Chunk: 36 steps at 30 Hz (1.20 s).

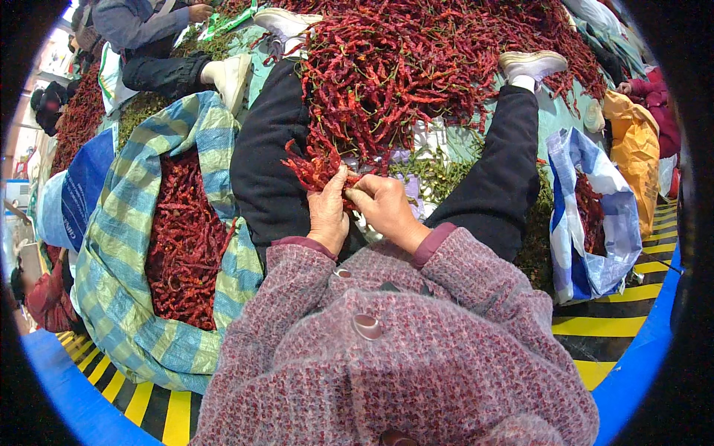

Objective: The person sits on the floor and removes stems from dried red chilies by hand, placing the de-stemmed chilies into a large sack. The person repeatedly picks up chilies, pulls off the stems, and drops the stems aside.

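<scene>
My left hand (329, 209) grips a bunch of dried red chili peppers (315, 167), whose tips fan out up and to the left. Against it, my right hand (387, 206) has its thumb and fingers pinched at the near end of the bunch; whether it pinches a stem or a pepper is hidden by the fingers. A large heap of dried red chilies (390, 72) spreads between and beyond my outstretched legs. Green stems (440, 178) lie scattered on the sheet between my legs, close to the heap.
A checked woven sack (117, 267) holding red chilies stands open at my left. At my right are a blue and white sack (616, 223) with chilies inside and an orange bag (630, 145). Another person's sleeve (139, 28) shows at upper left. Yellow-black striped flooring (602, 326) lies at the right.
</scene>
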### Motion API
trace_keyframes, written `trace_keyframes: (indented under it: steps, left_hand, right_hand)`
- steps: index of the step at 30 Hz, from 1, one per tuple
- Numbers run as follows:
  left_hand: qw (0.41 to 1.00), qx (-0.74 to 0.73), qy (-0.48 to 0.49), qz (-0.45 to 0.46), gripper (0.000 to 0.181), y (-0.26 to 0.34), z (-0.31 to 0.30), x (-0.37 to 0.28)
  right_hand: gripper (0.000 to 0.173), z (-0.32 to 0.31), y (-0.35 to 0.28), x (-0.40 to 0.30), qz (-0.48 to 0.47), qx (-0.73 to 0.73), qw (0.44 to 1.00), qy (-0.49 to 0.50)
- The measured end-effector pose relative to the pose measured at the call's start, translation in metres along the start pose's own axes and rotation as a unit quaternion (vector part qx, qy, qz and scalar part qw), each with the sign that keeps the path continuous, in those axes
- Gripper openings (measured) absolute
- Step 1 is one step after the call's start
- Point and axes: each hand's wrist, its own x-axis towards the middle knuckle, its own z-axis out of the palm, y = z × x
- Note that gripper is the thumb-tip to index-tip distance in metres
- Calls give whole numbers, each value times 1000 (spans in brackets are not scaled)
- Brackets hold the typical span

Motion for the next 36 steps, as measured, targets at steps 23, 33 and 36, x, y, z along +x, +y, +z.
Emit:
trace_keyframes:
  steps: [23, 33, 36]
  left_hand:
    - [955, 79, -206, -196, 40, 29, -2, -6]
    - [975, 101, -132, -146, 25, 19, 0, -11]
    - [966, 203, -95, -126, 22, 6, -8, -8]
  right_hand:
    - [10, -32, 8, 4, 136, 280, 950, 19]
    - [12, -29, 3, -1, -60, 26, 996, 53]
    - [4, -22, -26, -5, -228, -53, 972, 5]
